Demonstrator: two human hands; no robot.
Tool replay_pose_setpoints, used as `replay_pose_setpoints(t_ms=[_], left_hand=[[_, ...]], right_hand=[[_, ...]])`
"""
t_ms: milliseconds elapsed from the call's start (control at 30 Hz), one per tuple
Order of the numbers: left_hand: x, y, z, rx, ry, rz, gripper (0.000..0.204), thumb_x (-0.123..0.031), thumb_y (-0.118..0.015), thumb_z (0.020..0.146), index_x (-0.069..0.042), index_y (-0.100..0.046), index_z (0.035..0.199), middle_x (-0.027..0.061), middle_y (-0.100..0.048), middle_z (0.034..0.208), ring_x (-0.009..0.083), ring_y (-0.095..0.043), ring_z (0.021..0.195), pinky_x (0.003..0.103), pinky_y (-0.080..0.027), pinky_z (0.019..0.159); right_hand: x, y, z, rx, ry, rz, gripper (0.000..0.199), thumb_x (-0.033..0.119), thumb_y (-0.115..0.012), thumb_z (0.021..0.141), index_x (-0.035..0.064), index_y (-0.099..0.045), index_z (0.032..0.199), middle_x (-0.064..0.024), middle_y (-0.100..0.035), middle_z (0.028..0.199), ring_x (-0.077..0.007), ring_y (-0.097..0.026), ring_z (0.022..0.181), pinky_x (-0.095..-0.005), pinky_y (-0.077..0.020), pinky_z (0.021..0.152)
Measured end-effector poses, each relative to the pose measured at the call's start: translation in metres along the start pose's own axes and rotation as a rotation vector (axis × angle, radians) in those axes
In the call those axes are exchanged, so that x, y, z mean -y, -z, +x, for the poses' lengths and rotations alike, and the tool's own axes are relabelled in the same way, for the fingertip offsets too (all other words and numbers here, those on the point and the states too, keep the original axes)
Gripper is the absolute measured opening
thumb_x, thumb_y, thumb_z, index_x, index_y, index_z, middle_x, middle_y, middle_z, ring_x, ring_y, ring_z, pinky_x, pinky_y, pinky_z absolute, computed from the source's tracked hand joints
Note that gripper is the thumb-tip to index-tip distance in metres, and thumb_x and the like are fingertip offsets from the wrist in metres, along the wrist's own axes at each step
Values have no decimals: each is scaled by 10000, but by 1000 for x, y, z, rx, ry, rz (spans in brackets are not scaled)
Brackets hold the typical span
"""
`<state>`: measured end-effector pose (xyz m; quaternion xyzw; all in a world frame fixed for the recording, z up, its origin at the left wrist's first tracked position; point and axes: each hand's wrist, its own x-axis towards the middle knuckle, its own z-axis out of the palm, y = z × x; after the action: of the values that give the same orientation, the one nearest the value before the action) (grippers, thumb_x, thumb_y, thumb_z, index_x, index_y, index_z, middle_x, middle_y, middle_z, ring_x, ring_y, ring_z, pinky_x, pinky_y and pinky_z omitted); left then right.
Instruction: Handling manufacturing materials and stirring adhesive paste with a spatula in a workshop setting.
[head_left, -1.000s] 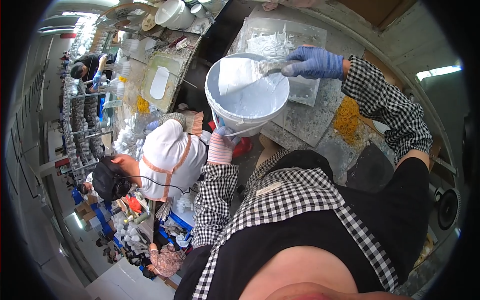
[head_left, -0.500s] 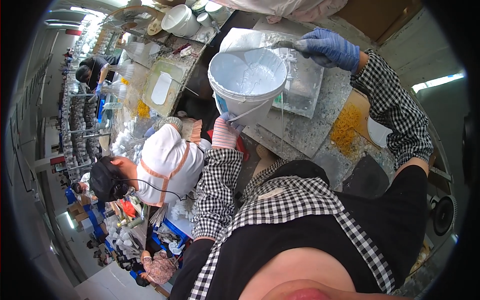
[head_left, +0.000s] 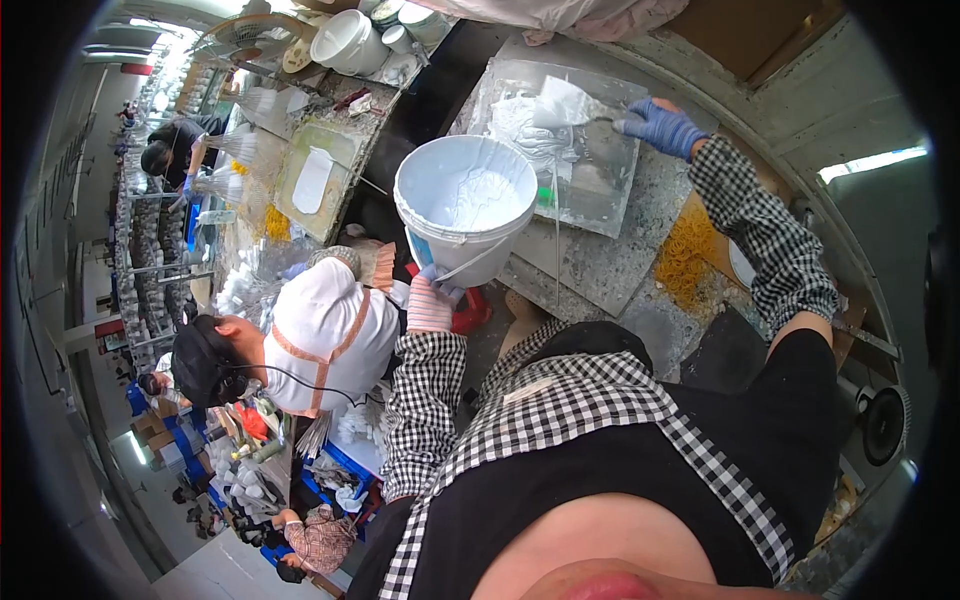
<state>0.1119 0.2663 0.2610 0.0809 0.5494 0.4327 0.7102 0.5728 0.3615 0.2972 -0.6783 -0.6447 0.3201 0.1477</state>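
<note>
Head view: the white bucket [head_left: 466, 210] of pale paste is held up at its underside by the left hand [head_left: 432, 303], in a pink-and-white glove, fingers curled under the base beside the thin wire handle. The bucket hangs off the near-left corner of the clear sheet [head_left: 590, 150] that lies on the grey speckled bench [head_left: 610, 270]. The right hand [head_left: 660, 128], in a blue glove, is closed round the handle of a flat scraper [head_left: 565, 103] whose blade rests in the white paste smeared on the sheet.

To spread well, I judge the blade should stay low and flat, drawing the paste inward from the sheet's rim — the far and right edges are near, and paste pushed past them lands on the bench. The bucket wants keeping level, its lip just beside the sheet.

Room is tight on the left, where a person in a white top [head_left: 325, 335] bends close under the bucket. On the right lies a heap of orange bits [head_left: 688, 255], near the forearm's sweep.
</note>
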Motion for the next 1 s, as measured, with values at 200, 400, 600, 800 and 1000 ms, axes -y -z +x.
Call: replay_pose_setpoints(t_ms=[200,400,600,800,1000], left_hand=[[7,14,-22,11,-44,-7,324,-194,-537,813,-51,-550,1103,108,-540,1215,265,-468,1166,481,-330,1013],[11,27,-37,27,-30,-62,442,-189,-549,802,-51,-488,1217,115,-501,1277,269,-449,1202,486,-335,1024],[11,52,-41,-33,-34,-130,551,-173,-591,749,-61,-464,1274,114,-492,1296,279,-445,1210,502,-331,1023],[13,67,-50,-4,-67,-129,602,-177,-601,733,-60,-431,1298,137,-439,1331,312,-402,1238,518,-309,1038],[19,74,-60,-11,-105,-136,620,-205,-606,741,-74,-411,1315,160,-388,1362,343,-348,1272,527,-280,1058]], right_hand=[[-45,-38,10,206,-113,-126,672,601,-556,770,28,-598,1118,-197,-606,1114,-319,-573,1049,-375,-431,918],[-51,-43,2,64,-310,-514,752,642,-513,781,110,-443,1308,-113,-578,1215,-279,-528,1152,-413,-402,963],[-68,-45,-25,-103,-344,-405,642,607,-479,822,132,-487,1254,-99,-599,1182,-276,-563,1098,-404,-426,920],[-88,-70,-62,-185,-341,-264,523,556,-496,838,124,-568,1124,-96,-642,1081,-252,-613,993,-381,-453,859],[-97,-91,-88,-256,-357,-245,475,531,-536,827,115,-600,1046,-81,-673,956,-253,-636,903,-371,-469,807]])
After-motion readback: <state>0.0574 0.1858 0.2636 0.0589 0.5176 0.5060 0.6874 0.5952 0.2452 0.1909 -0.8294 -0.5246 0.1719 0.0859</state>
